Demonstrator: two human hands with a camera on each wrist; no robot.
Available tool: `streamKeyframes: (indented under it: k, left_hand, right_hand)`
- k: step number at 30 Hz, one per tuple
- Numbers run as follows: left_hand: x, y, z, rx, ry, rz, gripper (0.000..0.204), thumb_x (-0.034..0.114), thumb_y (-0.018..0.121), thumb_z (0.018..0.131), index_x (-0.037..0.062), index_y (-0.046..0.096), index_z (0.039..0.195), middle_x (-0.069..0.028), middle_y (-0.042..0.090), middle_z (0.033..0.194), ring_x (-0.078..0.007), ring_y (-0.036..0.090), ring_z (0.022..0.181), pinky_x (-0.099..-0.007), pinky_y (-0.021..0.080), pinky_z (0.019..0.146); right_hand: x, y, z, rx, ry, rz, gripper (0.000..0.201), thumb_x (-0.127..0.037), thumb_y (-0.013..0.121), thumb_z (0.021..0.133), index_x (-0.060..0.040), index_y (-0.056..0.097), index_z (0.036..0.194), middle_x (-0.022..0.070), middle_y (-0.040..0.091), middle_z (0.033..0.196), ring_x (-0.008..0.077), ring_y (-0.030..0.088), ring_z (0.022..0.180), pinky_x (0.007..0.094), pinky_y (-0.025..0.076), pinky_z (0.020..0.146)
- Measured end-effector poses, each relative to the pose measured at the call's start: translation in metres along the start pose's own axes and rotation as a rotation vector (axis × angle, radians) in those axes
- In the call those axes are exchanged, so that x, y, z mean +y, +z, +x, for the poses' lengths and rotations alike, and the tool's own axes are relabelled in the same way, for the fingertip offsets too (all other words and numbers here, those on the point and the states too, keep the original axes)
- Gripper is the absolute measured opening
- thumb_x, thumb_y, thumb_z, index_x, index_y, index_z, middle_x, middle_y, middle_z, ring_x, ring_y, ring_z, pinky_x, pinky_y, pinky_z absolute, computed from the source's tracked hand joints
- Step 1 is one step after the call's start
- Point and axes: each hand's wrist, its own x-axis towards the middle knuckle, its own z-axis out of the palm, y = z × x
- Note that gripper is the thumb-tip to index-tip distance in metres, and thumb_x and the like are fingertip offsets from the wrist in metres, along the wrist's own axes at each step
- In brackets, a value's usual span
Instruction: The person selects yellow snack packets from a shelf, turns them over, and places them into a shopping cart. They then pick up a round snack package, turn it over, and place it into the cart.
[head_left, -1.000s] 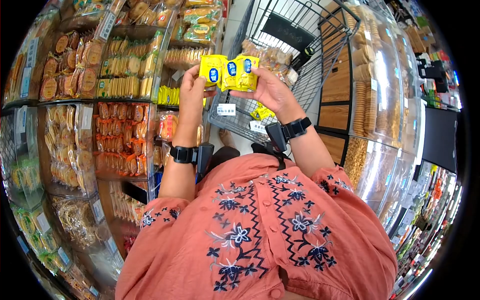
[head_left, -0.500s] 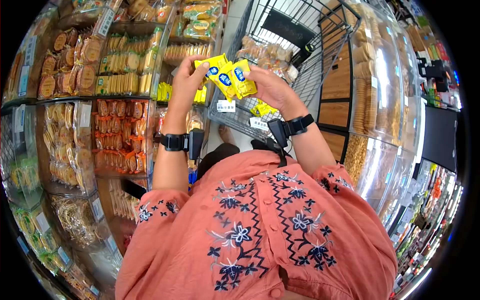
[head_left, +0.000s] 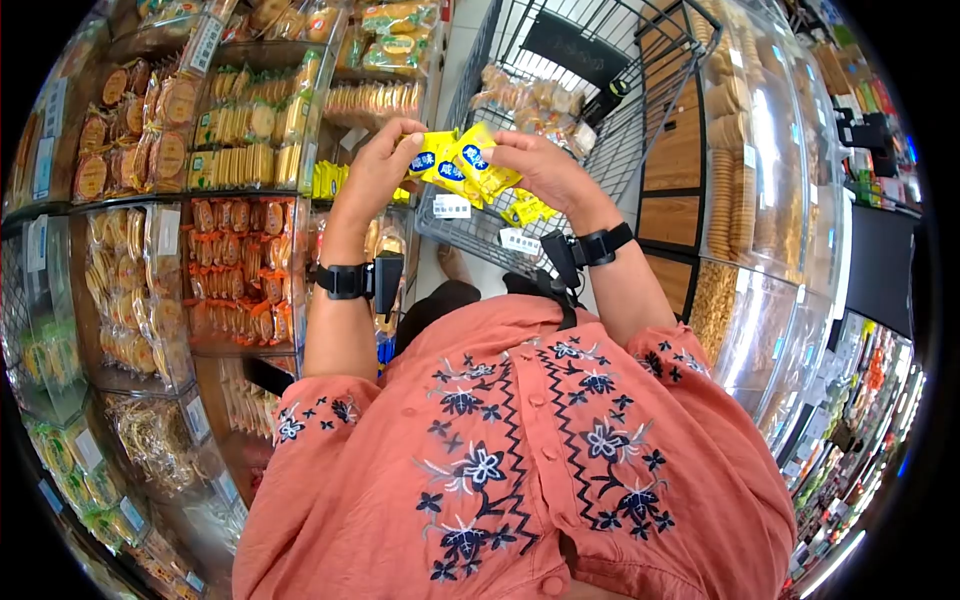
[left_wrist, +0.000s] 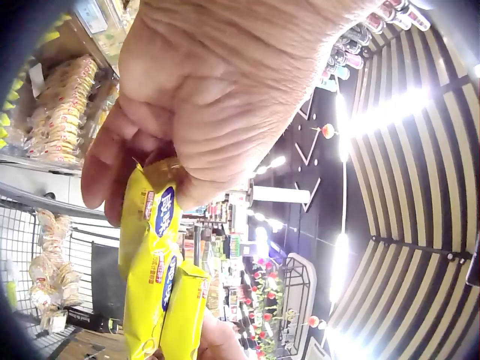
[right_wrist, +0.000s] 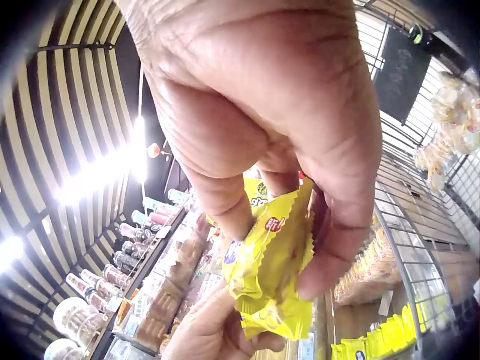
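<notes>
both hands (head_left: 385,165) (head_left: 545,170) are raised over the near edge of the wire cart (head_left: 600,60), fully occupied by yellow snack packets (head_left: 455,160). stocked shelves (head_left: 220,150) close off the left side; clear biscuit bins (head_left: 760,150) close off the right. free passage is a narrow floor strip (head_left: 465,40) between shelves and cart, and the cart's open top.

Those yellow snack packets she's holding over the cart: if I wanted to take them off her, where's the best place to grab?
Probably the middle span of the yellow packets, from above. The left hand and right hand each pinch an outer end, so only the centre is free, and the shopping cart sits below.
</notes>
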Motion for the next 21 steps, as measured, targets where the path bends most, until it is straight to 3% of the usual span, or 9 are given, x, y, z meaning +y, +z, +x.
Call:
streamKeyframes:
  k: [5, 11, 21]
  left_hand:
    - [-0.010, 0.009, -0.001, -0.110, -0.051, -0.061, 0.031, 0.036, 0.054, 0.103, 0.0092, 0.060, 0.117, 0.0014, 0.062, 0.101, -0.0076, 0.061, 0.087, -0.0262, 0.056, 0.064]
    - [-0.017, 0.016, -0.004, -0.090, -0.051, -0.215, 0.028, 0.029, 0.060, 0.100, 0.0050, 0.059, 0.113, -0.0019, 0.063, 0.094, -0.0085, 0.061, 0.075, -0.0248, 0.053, 0.057]
    - [-0.029, 0.018, -0.005, 0.097, -0.049, -0.342, 0.021, 0.026, 0.060, 0.098, 0.0058, 0.057, 0.103, -0.0031, 0.063, 0.085, -0.0095, 0.062, 0.067, -0.0250, 0.053, 0.053]
  right_hand:
    - [0.000, -0.002, 0.003, 0.011, -0.026, -0.208, 0.034, -0.026, 0.066, 0.091, -0.0027, 0.067, 0.115, 0.0019, 0.068, 0.100, 0.0094, 0.061, 0.089, 0.0258, 0.047, 0.078]
    - [0.000, -0.002, 0.003, 0.035, -0.024, -0.195, 0.031, -0.025, 0.065, 0.091, -0.0026, 0.067, 0.113, 0.0024, 0.068, 0.100, 0.0103, 0.061, 0.089, 0.0267, 0.047, 0.078]
    - [-0.004, 0.008, 0.001, 0.133, -0.025, -0.042, 0.031, -0.025, 0.067, 0.092, -0.0035, 0.066, 0.113, 0.0027, 0.068, 0.101, 0.0108, 0.065, 0.091, 0.0271, 0.050, 0.080]
